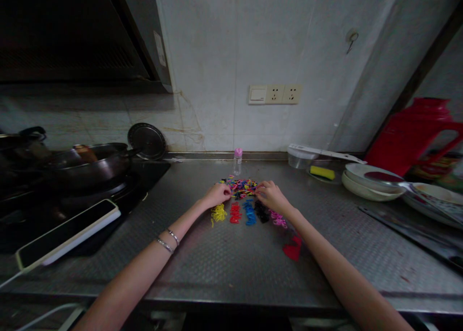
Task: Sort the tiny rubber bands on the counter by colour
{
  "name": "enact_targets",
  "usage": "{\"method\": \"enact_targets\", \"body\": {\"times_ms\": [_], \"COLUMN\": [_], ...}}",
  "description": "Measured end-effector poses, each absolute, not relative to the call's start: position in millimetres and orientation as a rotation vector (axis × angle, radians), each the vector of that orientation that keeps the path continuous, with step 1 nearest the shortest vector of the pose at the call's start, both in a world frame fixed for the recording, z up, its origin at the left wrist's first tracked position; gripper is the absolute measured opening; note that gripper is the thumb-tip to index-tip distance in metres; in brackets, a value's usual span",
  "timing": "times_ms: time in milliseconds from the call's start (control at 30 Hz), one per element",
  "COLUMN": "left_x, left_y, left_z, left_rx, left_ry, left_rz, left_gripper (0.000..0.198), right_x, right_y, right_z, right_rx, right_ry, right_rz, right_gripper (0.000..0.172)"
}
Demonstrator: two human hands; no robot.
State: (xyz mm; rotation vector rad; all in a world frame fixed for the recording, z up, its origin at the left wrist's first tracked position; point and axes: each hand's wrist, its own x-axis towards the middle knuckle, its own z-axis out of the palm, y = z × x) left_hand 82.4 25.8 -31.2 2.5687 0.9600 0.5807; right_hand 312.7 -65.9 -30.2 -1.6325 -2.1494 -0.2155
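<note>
A mixed pile of small, thin coloured pieces (243, 187), perhaps little rubber hair bands, lies on the steel counter. My left hand (217, 195) is at the pile's left edge, fingers curled together; what they pinch, if anything, is hidden. At the right edge is my right hand (272, 196), its thumb and fingers drawn together among the pieces, contents too small to name. In front lie single-colour heaps: yellow (218, 213), red (235, 213), blue (249, 212), black (261, 212) and pink (278, 218). The black and pink heaps are partly under my right hand and forearm.
Behind the pile stands a clear bottle (237, 163) with a pink cap. A red piece (292, 249) lies beside my right forearm. Left are a phone-like device (68, 232) and a pan (90, 169); right, a yellow sponge (322, 172), stacked bowls (369, 189) and a red jug (408, 133).
</note>
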Motion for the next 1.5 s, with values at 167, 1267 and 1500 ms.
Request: {"method": "enact_targets", "body": {"times_ms": [167,1267,1500], "left_x": [67,84,57], "left_y": [38,10,31], "left_z": [-21,2,2], "left_rx": [2.362,2.203,2.158], "left_ry": [0.863,0.640,0.773], "left_rz": [0.477,0.563,0.409], "left_gripper": [0.018,0.019,0.019], "right_x": [313,279,308], "right_y": [-65,-73,-70], "right_z": [-31,-16,-13], "right_rx": [-1.627,-1.123,-1.282], "right_ry": [-2.158,-2.166,-2.097], "right_rz": [-0.218,-0.089,0.039], "right_gripper": [0.020,0.015,0.021]}}
